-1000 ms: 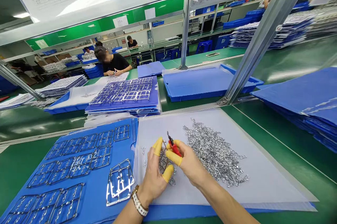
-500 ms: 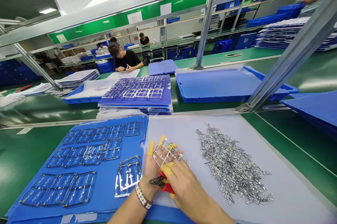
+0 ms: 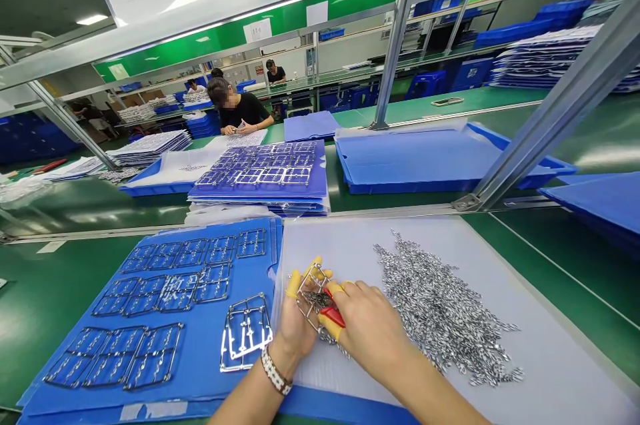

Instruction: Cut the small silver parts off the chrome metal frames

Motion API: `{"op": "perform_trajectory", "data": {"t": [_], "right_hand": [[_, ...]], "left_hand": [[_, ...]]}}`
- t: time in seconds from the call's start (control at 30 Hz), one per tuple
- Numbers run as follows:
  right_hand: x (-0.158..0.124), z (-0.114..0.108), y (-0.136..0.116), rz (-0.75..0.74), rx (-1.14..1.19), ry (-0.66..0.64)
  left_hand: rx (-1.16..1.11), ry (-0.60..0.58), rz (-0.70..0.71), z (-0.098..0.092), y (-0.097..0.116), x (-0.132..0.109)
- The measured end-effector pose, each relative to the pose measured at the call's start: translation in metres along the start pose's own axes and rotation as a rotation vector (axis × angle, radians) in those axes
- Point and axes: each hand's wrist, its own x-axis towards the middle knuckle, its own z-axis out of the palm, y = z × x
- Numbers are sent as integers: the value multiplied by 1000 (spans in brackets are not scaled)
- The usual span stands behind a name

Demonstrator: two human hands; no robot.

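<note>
Left hand (image 3: 295, 325): yellow-cotted fingers closed on a silver metal lattice frame (image 3: 309, 292), held over a white plastic sheet (image 3: 540, 358).
Right hand (image 3: 367, 325): clamped on red-handled side cutters (image 3: 333, 316), tips at the frame.
Risk: loose silver metal pieces (image 3: 443, 305) could be scattered by a slipped cut.
Hidden: blade contact, masked by fingers.

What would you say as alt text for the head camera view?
A person's right hand holds red-handled cutters to a metal frame resting in their left hand, with yellow finger covers on. Beside them, small metal pieces lie heaped on a white sheet, and more frames lie on a blue sheet.
</note>
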Motion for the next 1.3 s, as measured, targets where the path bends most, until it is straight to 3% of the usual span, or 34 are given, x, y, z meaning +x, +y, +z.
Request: {"op": "perform_trajectory", "data": {"t": [0.63, 0.93, 1.3], "right_hand": [[-3, -3, -2, -22, -105, -1], [-2, -11, 19, 71, -158, 45], [4, -7, 18, 63, -125, 17]], "left_hand": [[138, 52, 56, 2, -2, -4], [95, 35, -63, 8, 2, -8], [180, 35, -20, 7, -2, -8]]}}
